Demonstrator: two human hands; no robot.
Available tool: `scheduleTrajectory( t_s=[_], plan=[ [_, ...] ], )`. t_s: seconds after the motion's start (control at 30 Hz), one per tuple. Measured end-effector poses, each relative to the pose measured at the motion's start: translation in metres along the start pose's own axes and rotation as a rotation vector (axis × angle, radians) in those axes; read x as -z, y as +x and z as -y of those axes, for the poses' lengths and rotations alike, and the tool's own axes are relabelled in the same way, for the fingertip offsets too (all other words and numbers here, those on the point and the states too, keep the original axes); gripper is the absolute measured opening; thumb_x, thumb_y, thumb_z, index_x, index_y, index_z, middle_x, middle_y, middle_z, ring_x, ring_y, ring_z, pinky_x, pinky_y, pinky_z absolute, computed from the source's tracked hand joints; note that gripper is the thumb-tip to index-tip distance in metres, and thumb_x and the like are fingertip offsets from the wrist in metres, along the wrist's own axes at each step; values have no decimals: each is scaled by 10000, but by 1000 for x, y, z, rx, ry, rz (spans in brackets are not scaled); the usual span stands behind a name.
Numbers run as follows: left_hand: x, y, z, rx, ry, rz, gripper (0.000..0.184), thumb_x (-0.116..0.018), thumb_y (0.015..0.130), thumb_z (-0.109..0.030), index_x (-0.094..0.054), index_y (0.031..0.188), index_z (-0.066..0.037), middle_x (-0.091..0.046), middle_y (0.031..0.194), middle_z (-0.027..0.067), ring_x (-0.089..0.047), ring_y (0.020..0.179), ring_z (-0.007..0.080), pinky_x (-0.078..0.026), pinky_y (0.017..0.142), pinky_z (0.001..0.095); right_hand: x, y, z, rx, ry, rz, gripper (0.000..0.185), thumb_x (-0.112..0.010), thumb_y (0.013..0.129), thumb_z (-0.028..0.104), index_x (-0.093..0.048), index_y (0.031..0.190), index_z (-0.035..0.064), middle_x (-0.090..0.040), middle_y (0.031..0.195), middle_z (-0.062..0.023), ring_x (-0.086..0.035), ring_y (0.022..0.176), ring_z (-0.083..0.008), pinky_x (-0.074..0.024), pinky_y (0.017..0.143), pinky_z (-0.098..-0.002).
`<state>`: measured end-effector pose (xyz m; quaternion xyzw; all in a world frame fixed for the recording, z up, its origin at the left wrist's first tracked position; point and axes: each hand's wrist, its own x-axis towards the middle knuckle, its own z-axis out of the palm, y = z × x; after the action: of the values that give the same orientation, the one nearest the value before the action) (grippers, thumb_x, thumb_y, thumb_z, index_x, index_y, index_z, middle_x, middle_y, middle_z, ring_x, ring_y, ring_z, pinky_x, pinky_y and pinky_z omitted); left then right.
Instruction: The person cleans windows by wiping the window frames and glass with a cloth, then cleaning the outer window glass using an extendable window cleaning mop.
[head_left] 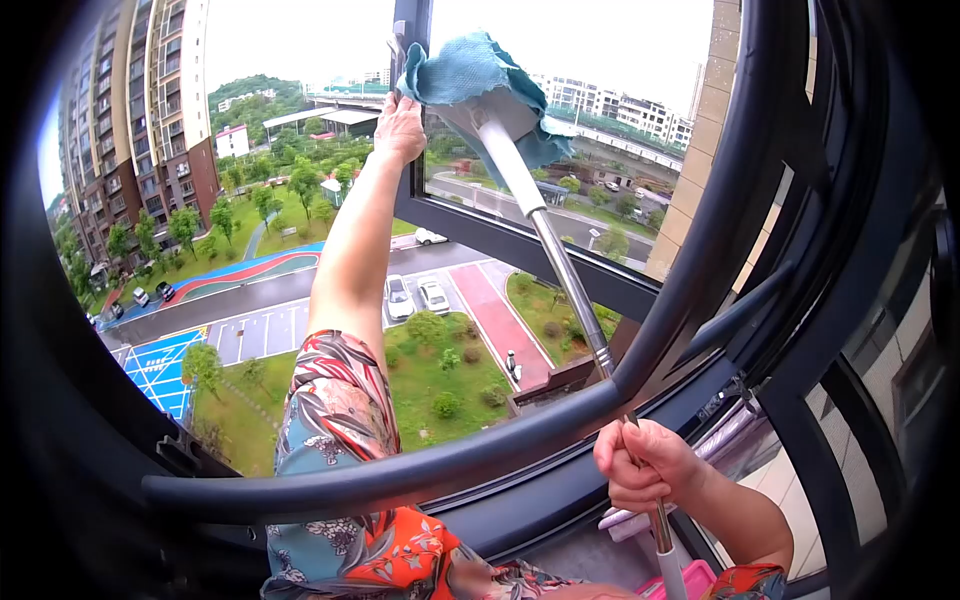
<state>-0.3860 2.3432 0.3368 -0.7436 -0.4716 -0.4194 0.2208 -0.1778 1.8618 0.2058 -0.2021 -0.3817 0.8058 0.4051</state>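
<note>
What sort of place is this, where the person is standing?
Probably an upper-floor flat: an outward-opened casement window beyond a dark guard rail, parked cars far below, and a high-rise block outside.

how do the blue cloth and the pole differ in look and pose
The blue cloth is rumpled and textured, while the pole is straight and smooth-looking, in white and silver.
The cloth spreads wide with uneven edges; the pole is long and slender.
The cloth is up by the left hand, whereas the pole slants down into the right hand.
Both meet at the pole's upper end.
</note>
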Motion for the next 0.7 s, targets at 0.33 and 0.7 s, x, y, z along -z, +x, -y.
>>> scheduleTrajectory(
  t_s=[0.33,0.7],
  plan=[
    [124,-104,-77,-48,-2034,417,371,-538,864,-225,-475,1132,24,-642,874,180,-653,788,222,-521,620,304,-17,92,40,94,-383,-129,413,-282,978,341,-455,1066,-22,-297,481,28,-297,344,-66,-330,334,-228],
    [112,-25,-72,388,-1769,-198,227,-576,860,-220,-507,865,-4,-548,605,58,-519,464,112,-397,365,222,-41,114,50,188,-553,-245,330,-452,928,133,-380,1242,62,-452,675,-25,-423,452,-68,-404,384,-200]
  ],
)
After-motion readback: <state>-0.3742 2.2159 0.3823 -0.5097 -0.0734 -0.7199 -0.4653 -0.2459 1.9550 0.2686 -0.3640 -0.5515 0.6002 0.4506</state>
